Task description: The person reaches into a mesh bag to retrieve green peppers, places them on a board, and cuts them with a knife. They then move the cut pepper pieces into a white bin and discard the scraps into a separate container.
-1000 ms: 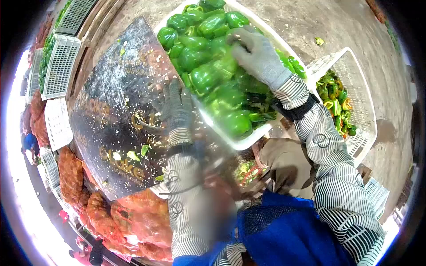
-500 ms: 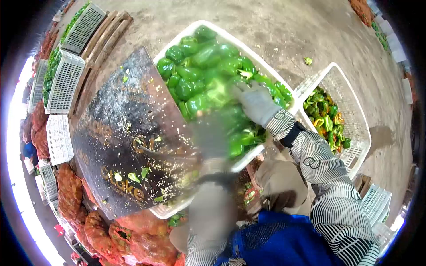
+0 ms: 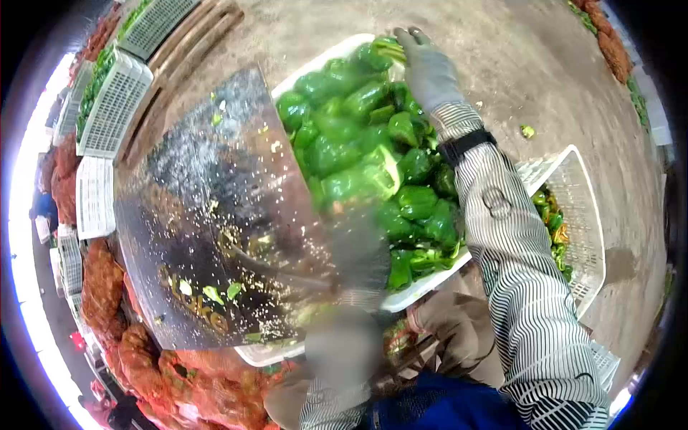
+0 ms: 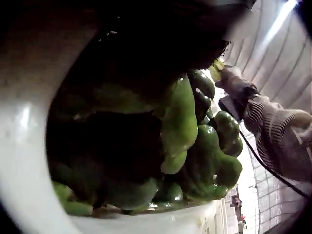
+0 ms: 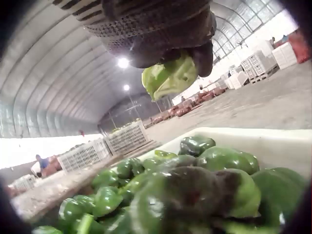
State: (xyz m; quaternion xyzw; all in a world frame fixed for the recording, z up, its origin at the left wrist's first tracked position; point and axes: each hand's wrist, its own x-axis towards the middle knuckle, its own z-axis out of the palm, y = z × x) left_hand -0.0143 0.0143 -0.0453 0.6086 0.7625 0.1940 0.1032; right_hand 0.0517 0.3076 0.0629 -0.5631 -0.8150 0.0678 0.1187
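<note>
My gloved right hand (image 3: 433, 75) is over the far right corner of a white crate (image 3: 326, 59) filled with green bell peppers (image 3: 365, 100). Its fingers curl round a pale green bell pepper piece (image 5: 170, 78), held above the peppers in the right wrist view. My left hand (image 3: 360, 240) is a grey blur in the head view, low over the crate's near left side beside the dark board. In the left wrist view, peppers (image 4: 207, 165) lie close below the dark glove, in deep shadow. I cannot tell what the left hand holds.
Left of the crate lies a dark board (image 3: 208, 186) strewn with seeds and pepper scraps. On the right stands a white crate (image 3: 591, 236) with cut pepper pieces. Red mesh sacks (image 3: 136, 358) and slatted crates (image 3: 115, 107) line the left. A scrap (image 3: 527, 132) lies on the floor.
My right hand has moved from over the peppers to the crate's far right corner, with a pale pepper piece now showing. My left hand has shifted from the board to the crate's near left side.
</note>
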